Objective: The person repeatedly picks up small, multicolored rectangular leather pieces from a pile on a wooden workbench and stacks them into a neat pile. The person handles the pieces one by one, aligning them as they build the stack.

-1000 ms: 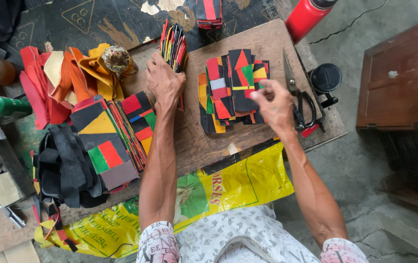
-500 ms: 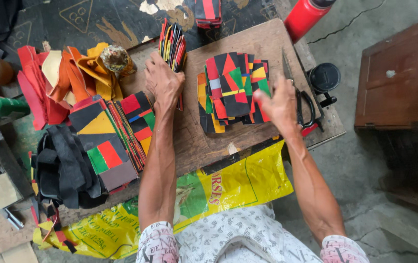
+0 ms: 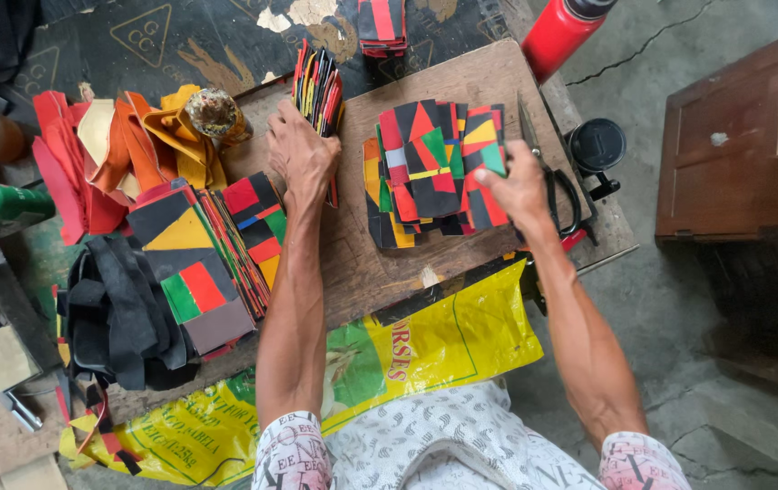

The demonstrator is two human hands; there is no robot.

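A wooden board [image 3: 380, 263] is seen from above, with both bare arms stretched over it. The left hand [image 3: 301, 156] is laid at the board's far left edge, its fingers curled around the lower end of an upright bundle [image 3: 318, 86] of thin coloured strips in red, yellow, green and black. The right hand [image 3: 518, 189] is placed at the right edge of a stack [image 3: 430, 168] of patchwork pieces in black, red, yellow and green; the fingers are closed on that edge, the thumb pressed on top. The stack is spread near the middle of the board, well apart from the bundle.

Just right of the right hand, black-handled scissors [image 3: 557, 186] are laid on the board, blades pointing away. A round black lid [image 3: 596, 145] is seen beyond them, and a red bottle [image 3: 559, 34] at the far corner.

To the left of the left arm, a second pile [image 3: 198, 263] of patchwork pieces is fanned, topped by squares in yellow, red and green. Behind it, loose orange, red and yellow scraps [image 3: 107, 154] are heaped, and black material [image 3: 121, 318] is bunched nearer the person. A green bottle [image 3: 3, 200] lies at the left edge.

Under the board's near edge, a yellow plastic sack [image 3: 461, 336] with a green panel and red lettering is spread flat. A brown wooden cabinet [image 3: 733, 154] stands at the right.
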